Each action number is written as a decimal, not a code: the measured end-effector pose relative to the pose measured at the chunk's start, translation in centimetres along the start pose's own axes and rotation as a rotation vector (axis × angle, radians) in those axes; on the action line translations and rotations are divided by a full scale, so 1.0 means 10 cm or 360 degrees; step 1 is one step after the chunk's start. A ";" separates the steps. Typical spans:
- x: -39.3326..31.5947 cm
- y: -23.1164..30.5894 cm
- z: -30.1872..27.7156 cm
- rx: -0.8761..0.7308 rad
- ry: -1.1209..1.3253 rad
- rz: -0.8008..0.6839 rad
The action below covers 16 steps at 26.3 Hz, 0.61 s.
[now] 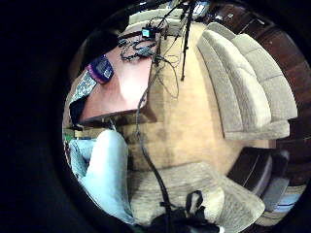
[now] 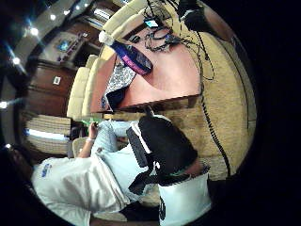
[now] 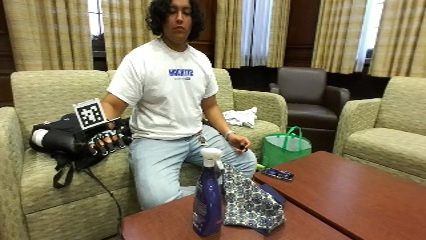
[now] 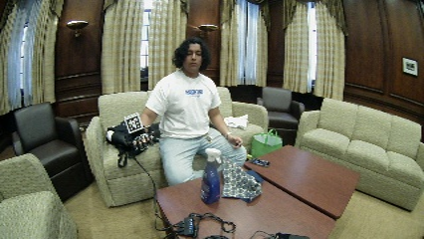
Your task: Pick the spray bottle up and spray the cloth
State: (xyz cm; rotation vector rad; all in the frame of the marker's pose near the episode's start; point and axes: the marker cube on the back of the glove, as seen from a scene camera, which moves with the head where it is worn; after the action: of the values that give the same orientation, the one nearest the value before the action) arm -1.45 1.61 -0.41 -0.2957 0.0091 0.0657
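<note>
Fingers (image 3: 106, 141) of the gloved right hand (image 3: 83, 136) hang loosely curled and grasp nothing; we see the hand at the left of the outside view, raised just above the seat of the sofa (image 3: 46, 95), well apart from the table.

From there we go down in size. We see the olive sofa filling the left and centre of that view, with the person seated on it, their bare left hand (image 3: 238, 142) lying on their thigh. The reddish wooden table (image 3: 166, 225) takes the lower centre, and a second table (image 3: 353, 195) of the same wood stands just beside it at the lower right. A green bag (image 3: 286, 148) sits on the floor right of centre, beside the person's knee.

On the near table we see the patterned cloth (image 3: 249, 202), heaped in a peak at lower centre. The spray bottle (image 3: 208, 200), blue with a white trigger head, stands upright on the same table, just left of the cloth; we cannot tell whether the two touch. A phone (image 3: 278, 174) lies flat on the second table, near its left corner.
</note>
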 end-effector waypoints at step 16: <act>-0.72 -0.99 0.42 -0.0149 -0.0101 -0.0221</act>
State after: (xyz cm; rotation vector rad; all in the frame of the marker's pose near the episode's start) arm -8.01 -7.07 6.67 -0.3873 -0.0774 -0.0624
